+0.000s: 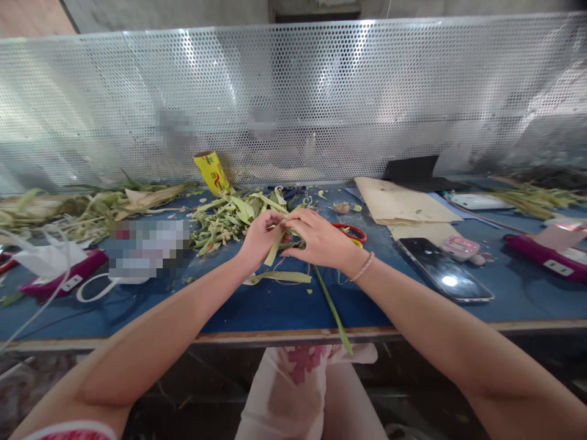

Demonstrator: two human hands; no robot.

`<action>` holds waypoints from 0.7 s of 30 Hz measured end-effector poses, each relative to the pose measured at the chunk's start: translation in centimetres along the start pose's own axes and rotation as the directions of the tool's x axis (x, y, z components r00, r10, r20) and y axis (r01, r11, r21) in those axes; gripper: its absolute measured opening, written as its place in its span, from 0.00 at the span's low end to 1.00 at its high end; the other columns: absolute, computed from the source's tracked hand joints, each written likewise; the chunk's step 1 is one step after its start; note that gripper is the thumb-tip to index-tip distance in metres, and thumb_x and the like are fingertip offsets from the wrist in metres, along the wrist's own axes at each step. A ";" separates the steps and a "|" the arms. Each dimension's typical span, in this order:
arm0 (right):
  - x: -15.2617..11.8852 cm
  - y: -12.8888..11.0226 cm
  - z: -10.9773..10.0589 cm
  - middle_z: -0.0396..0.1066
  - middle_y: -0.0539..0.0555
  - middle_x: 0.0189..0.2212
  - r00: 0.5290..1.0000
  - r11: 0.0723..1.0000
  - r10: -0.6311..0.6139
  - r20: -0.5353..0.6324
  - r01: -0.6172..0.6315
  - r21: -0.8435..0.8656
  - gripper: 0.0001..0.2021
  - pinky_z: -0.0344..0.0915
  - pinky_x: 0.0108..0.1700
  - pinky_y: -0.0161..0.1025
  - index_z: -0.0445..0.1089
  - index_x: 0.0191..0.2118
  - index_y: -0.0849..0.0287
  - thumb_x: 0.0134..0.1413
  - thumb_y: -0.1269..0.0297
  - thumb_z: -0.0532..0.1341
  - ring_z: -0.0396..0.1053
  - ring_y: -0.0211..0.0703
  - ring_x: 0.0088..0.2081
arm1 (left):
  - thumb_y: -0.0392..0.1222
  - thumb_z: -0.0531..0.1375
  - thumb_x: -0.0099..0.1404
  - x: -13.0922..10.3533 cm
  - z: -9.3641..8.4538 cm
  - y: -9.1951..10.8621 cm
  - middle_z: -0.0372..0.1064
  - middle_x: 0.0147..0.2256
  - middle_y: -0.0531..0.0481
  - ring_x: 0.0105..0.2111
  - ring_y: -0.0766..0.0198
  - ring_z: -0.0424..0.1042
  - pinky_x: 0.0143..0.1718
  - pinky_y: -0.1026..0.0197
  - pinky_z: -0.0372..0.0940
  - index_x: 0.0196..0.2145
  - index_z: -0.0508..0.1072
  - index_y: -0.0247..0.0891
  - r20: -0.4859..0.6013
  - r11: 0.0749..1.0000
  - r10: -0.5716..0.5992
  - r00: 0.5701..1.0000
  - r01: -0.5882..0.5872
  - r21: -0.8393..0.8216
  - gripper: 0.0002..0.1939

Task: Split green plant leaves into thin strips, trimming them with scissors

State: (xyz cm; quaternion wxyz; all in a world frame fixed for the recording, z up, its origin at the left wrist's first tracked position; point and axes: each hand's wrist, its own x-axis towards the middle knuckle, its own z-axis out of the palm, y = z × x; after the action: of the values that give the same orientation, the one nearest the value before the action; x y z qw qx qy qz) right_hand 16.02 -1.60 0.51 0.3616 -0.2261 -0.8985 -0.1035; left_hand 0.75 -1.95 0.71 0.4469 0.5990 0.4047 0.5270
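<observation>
My left hand [259, 239] has its thumb and fingers pinched on a pale green leaf strip [274, 250] over the middle of the table. Against it, my right hand [316, 239] closes its fingers on the same strip from the other side. Fingers partly hide where the strip is gripped. A long green leaf [333, 305] trails from below my right hand over the table's front edge. Under my hands lies a loose leaf strip [287, 277]. Beyond my left hand spreads a pile of knotted green leaf pieces [222, 225]. Red-handled scissors [359, 232] lie partly behind my right hand.
A perforated metal screen [321, 91] runs along the back. Before it leans a yellow tube [213, 173]. On the right are brown paper [403, 205], a phone [443, 269], a pink case [460, 246] and a purple power strip [545, 256]; another purple strip [89, 264] lies left, with cables.
</observation>
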 end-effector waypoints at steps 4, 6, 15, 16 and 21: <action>0.0 -0.6 0.4 0.63 0.63 0.38 0.999 0.998 0.032 -0.037 -0.034 -0.045 0.18 0.61 0.48 0.53 0.65 0.39 0.65 0.48 0.53 0.58 0.61 0.53 0.44 | 0.36 0.59 0.51 0.0 0.1 -0.1 0.63 0.25 0.56 0.22 0.73 0.66 0.27 0.65 0.64 0.30 0.63 0.36 -0.018 0.999 0.045 0.999 -0.045 -0.004 0.07; 0.0 -0.6 0.4 0.63 0.63 0.38 0.998 0.998 0.031 -0.058 -0.034 -0.048 0.17 0.62 0.47 0.52 0.64 0.38 0.65 0.49 0.54 0.58 0.62 0.52 0.44 | 0.36 0.58 0.51 -0.1 0.1 -0.1 0.63 0.26 0.56 0.23 0.73 0.65 0.28 0.65 0.64 0.29 0.63 0.36 -0.027 0.999 0.052 0.998 -0.052 -0.016 0.07; 0.4 -1.4 0.0 0.64 0.62 0.33 0.993 0.994 0.067 -0.099 -0.076 -0.083 0.11 0.62 0.43 0.47 0.63 0.32 0.63 0.56 0.60 0.50 0.62 0.49 0.39 | 0.30 0.55 0.49 -0.8 0.3 0.5 0.61 0.26 0.57 0.26 0.71 0.65 0.32 0.64 0.63 0.28 0.61 0.37 0.008 0.977 0.163 0.987 -0.163 0.136 0.07; 0.4 -1.4 0.0 0.64 0.61 0.31 0.991 0.994 0.083 -0.107 -0.090 -0.068 0.10 0.62 0.42 0.46 0.62 0.31 0.62 0.56 0.62 0.49 0.62 0.47 0.37 | 0.29 0.54 0.49 -0.9 0.4 0.5 0.61 0.26 0.57 0.27 0.71 0.65 0.32 0.65 0.63 0.28 0.61 0.37 0.002 0.969 0.186 0.983 -0.184 0.163 0.08; 0.4 -1.2 0.0 0.61 0.55 0.28 0.965 0.982 0.184 -0.185 -0.170 0.087 0.05 0.62 0.37 0.41 0.58 0.29 0.59 0.54 0.70 0.48 0.61 0.42 0.33 | 0.30 0.52 0.50 -0.8 0.7 0.3 0.61 0.25 0.56 0.26 0.71 0.64 0.31 0.66 0.61 0.27 0.61 0.38 0.048 0.949 0.245 0.968 -0.250 0.190 0.05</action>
State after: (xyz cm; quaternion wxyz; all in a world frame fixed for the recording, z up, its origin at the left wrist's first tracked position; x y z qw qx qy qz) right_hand 15.22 -2.54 0.78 0.4624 -0.2816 -0.8386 -0.0604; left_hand 1.36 -2.88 0.75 0.3215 0.6921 0.3707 0.5293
